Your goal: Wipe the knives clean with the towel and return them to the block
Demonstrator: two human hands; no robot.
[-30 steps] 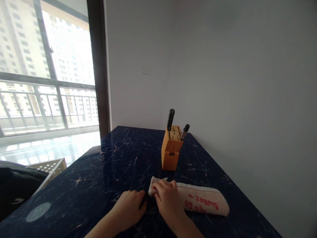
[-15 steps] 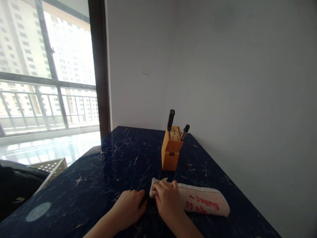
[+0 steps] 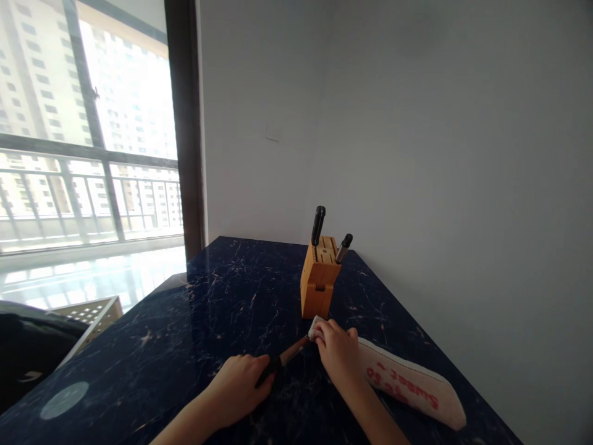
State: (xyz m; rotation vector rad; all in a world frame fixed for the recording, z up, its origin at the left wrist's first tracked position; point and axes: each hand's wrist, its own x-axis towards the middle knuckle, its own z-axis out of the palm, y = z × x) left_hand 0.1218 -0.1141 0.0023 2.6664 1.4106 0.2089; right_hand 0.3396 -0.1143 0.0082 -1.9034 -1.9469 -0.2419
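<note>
We see the left hand [image 3: 245, 386] curled into a loose fist round the black handle [image 3: 275, 366] of a knife [image 3: 293, 351], with thumb and fingers brought together on it and no wide gap left between them. The knife lies low over the dark marbled table [image 3: 231, 290], in front of us and short of the wooden knife block [image 3: 319, 287], its blade pointing away to the right. The right hand [image 3: 337, 355] is pinched closed on a bunched end of the pale cloth [image 3: 417, 384], right at the far part of the blade; we can't make out whether the tip sits inside the fold. The rest of the cloth, marked with red lettering, trails off past the right wrist onto the table. The two hands are apart, with a bare stretch of blade showing between them. Half a second ago we had them almost side by side, and the right hand and cloth hid the blade; now the right hand has slid away to the right and forward, taking the cloth along, and the cloth's trailing end has swung farther right and closer to us. The left hand has hardly moved, and the block stands where it stood, with the same two handles rising from its top.
</note>
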